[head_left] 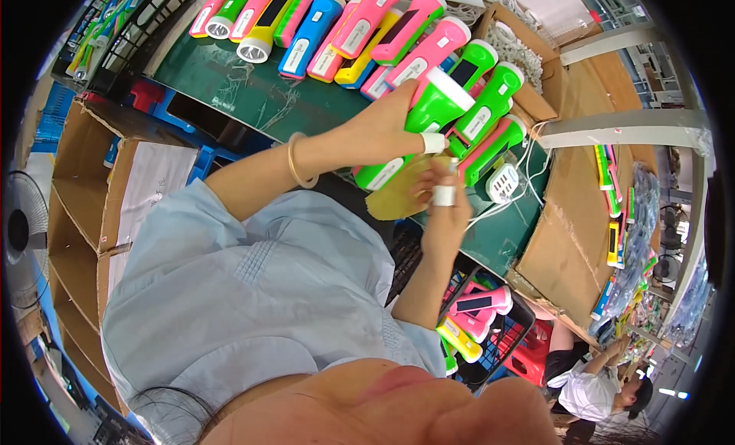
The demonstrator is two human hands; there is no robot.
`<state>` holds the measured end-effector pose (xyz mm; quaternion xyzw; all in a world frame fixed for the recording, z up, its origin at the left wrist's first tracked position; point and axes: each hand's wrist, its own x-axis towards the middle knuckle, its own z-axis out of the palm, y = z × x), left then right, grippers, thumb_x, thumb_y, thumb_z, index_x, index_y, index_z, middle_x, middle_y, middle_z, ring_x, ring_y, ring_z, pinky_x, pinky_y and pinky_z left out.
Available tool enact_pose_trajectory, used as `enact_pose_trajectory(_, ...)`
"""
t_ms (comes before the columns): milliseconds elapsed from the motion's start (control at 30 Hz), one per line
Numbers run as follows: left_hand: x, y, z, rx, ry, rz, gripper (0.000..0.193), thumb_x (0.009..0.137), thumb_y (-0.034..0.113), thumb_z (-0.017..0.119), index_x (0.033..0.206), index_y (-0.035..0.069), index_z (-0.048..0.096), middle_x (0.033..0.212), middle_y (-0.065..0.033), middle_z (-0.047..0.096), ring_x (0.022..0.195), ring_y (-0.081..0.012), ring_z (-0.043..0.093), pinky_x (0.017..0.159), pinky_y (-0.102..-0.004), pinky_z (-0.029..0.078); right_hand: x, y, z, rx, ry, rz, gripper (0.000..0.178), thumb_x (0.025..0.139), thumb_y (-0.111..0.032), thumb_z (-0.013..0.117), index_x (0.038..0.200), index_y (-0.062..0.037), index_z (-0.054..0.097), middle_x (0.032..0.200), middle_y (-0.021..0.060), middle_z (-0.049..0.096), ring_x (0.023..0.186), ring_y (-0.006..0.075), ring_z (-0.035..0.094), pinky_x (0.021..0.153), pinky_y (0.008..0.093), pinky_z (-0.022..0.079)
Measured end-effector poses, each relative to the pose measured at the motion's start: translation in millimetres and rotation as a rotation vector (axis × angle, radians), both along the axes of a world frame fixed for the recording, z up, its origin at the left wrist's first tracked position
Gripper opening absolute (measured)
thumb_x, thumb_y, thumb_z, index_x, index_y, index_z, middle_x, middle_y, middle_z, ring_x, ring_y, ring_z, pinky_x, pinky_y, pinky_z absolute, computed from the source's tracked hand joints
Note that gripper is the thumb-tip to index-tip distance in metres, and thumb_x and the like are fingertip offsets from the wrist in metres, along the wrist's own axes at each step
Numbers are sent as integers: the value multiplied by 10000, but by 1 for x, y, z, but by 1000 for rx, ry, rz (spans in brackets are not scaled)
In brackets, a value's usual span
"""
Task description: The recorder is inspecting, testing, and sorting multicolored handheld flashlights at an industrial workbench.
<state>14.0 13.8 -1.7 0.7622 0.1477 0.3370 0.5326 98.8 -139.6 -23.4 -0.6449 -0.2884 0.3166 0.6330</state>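
My left hand [387, 122] is wrapped round a green flashlight [438, 101] with a white head, held over the front of the row. White tape covers its thumb, and a pale bangle [295, 160] circles the wrist. Close by, my right hand [445, 200], also with a taped finger, is closed on a yellowish cloth [394, 194] that hangs below the flashlight. Part of a green flashlight body [378, 173] shows behind the cloth. Several pink, green, yellow and blue flashlights [306, 43] lie side by side along the far part of the green table [321, 101].
A white multi-port charger [503, 183] with cables sits right of my hands. Behind it, a cardboard box [545, 85] holds white cables. A black basket [501, 353] of flashlights stands at lower right, cardboard shelves [80, 192] at left. Another person [593, 391] sits at far right.
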Motion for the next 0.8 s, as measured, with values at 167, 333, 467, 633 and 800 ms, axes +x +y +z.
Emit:
enact_pose_trajectory(167, -6, -8, 24, 213, 366, -165, 547, 716, 168, 638, 1126, -45, 346, 947, -269, 535, 845, -407, 553, 689, -423, 452, 41, 17, 38, 9, -363, -101, 411, 919, -354, 415, 1033, 9, 571, 862, 94, 590, 635, 128, 545, 503, 238, 392)
enact_pose_trajectory(333, -5, -17, 23, 582, 422, -103, 587, 677, 55, 620, 1185, -37, 340, 947, -217, 527, 883, -373, 545, 687, -409, 456, 52, 43, 67, -18, -846, 34, 360, 882, -313, 486, 910, 29, 597, 768, 180, 603, 660, 272, 588, 605, 334, 453)
enact_pose_trajectory(467, -4, -19, 16, 945, 313, 68, 542, 707, 72, 595, 1186, -39, 368, 916, -158, 520, 845, -303, 550, 684, -361, 460, 49, 48, 70, -162, -773, 99, 353, 880, -303, 500, 851, 38, 588, 645, 172, 570, 581, 263, 573, 558, 341, 442)
enact_pose_trajectory(633, -5, -17, 20, 1252, 427, 199, 455, 749, 127, 520, 1161, -43, 431, 883, -103, 505, 766, -198, 527, 646, -282, 442, 48, 51, 65, -204, -735, 64, 440, 901, -370, 447, 816, 43, 575, 592, 149, 557, 529, 246, 560, 515, 329, 431)
enact_pose_trajectory(800, -3, -9, 28, 1180, 363, 117, 485, 734, 90, 549, 1182, -34, 410, 906, -118, 514, 807, -243, 545, 676, -326, 456, 53, 48, 62, -166, -293, 88, 550, 922, -444, 347, 841, 44, 589, 648, 96, 593, 617, 202, 594, 556, 309, 450)
